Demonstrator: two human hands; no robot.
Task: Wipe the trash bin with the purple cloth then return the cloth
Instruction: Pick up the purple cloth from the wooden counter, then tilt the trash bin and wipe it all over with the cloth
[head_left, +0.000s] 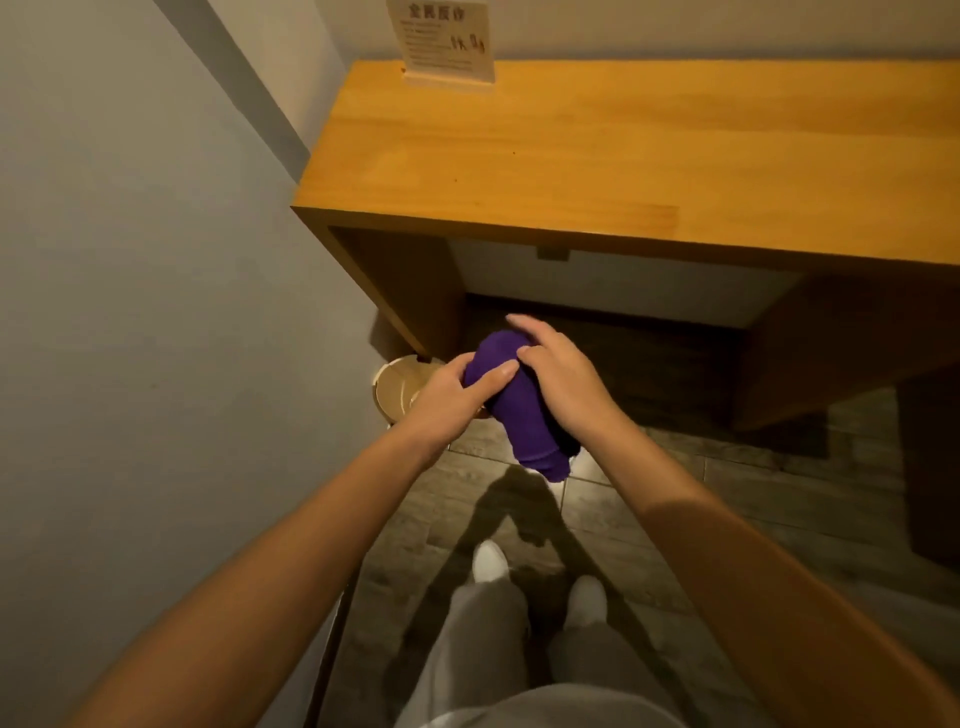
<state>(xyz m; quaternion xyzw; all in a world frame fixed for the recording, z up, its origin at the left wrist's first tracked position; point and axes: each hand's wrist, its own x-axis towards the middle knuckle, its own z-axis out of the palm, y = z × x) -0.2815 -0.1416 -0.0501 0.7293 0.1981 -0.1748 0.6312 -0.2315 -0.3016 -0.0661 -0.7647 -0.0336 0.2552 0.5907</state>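
The purple cloth (519, 410) is bunched into a thick roll and held in the air between both hands, in front of the desk's open underside. My left hand (452, 397) grips its left side with the thumb across the fabric. My right hand (563, 382) closes over its top and right side. The cloth's lower end hangs free toward the floor. The trash bin (397, 387), round and pale beige, stands on the floor against the wall by the desk's left leg. My left hand hides most of the bin.
A wooden desk (623, 156) fills the upper right, with a paper sign in a wooden stand (447, 47) at its back edge. A grey wall (156, 312) runs along the left. Wood-look floor tiles (649, 519) lie below, with my white shoes (488, 564) and grey trousers.
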